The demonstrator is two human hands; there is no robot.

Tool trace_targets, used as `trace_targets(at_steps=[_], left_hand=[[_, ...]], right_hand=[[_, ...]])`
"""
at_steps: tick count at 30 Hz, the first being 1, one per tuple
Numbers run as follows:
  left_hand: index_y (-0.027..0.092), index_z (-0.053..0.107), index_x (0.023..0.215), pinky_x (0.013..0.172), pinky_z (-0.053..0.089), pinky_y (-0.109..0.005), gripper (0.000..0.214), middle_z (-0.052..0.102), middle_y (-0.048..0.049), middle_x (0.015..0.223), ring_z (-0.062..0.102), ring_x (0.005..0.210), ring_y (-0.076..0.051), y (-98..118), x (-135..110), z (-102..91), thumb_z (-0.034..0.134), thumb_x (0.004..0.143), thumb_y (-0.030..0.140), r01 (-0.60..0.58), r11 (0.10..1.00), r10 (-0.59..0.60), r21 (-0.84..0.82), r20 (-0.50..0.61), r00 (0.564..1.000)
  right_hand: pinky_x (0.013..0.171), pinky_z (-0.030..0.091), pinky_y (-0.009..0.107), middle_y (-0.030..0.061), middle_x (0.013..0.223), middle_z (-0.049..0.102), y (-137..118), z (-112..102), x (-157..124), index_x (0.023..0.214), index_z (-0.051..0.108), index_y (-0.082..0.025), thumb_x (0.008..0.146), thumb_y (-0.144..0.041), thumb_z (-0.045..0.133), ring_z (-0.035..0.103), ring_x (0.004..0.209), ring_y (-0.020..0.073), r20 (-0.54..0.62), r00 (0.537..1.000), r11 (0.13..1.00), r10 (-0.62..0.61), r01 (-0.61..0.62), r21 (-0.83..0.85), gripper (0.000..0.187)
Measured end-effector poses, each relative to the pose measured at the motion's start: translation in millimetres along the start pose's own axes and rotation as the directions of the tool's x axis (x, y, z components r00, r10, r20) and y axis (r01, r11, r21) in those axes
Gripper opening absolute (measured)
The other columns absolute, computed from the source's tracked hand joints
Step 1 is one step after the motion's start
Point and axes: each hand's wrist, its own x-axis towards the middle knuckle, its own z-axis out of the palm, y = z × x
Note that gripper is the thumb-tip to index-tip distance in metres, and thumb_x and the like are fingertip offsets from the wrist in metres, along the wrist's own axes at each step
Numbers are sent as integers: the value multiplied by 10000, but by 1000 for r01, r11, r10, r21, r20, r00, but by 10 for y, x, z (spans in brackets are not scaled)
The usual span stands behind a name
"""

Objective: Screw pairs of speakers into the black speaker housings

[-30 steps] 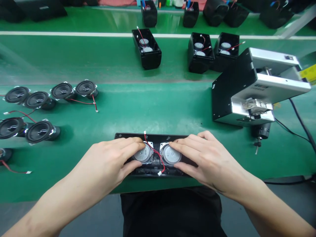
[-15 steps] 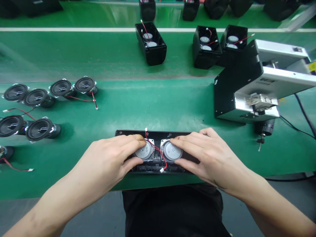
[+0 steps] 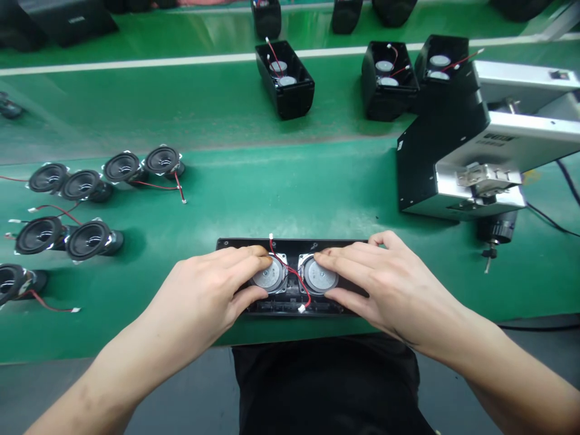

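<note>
The black speaker housing (image 3: 240,244) lies lengthwise on the green surface (image 3: 290,193) at its near edge, right in front of the person, open side up. 2 round silver driver backs sit side by side in its middle: the left driver (image 3: 269,280) and the right driver (image 3: 323,280). A red wire (image 3: 295,279) loops between them and ends in a white connector (image 3: 301,309) at the housing's near wall.

The left hand (image 3: 208,293) lies flat over the housing's left half, fingers together along the far rim of the left driver and thumb at its near rim, closed on nothing. The right hand (image 3: 394,293) mirrors it over the right half, fingertips touching the right driver, thumb below, also loosely spread.

To the left, well apart, loose speaker cones (image 3: 88,240) with red leads lie on the surface. To the right stands a black and silver machine (image 3: 475,145). On the far belt sit 3 more open housings (image 3: 285,81), each with 2 drivers inside.
</note>
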Motion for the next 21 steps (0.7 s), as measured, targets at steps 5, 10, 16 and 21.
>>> trace_targets(at_steps=[5,10,16,21], left_hand=[[183,722,1276,912,699,-464,312,814,-99,1356,827,1154,-302,-2,-16,13,538,1140,396,-33,999,33,10,-6,999],[184,736,1290,932,698,-445,308,815,-107,1357,825,1172,-299,-49,-26,13,573,1130,390,-63,998,62,-14,-8,998],[190,760,1282,959,697,-438,307,819,-97,1354,823,1185,-290,-76,-30,11,605,1119,399,-64,998,64,-30,4,998],[203,766,1285,977,698,-449,344,822,-91,1346,821,1176,-289,-104,-17,41,573,1128,439,-46,998,46,-37,5,999]], right_hand=[[857,358,405,50,1227,830,-7,9,-17,1338,692,-176,1174,-333,563,788,1041,233,-25,1000,1000,-7,7,2,262],[860,356,407,53,1249,833,4,34,-3,1335,700,-179,1167,-339,584,787,1040,235,-44,999,1000,-7,8,4,260],[854,364,426,53,1243,836,18,51,0,1319,710,-171,1130,-320,660,793,1046,247,-51,999,1000,-2,3,22,246],[843,418,451,74,1312,812,-6,25,27,1372,686,-149,1107,-310,697,780,1100,272,-22,1000,1000,-12,12,12,310]])
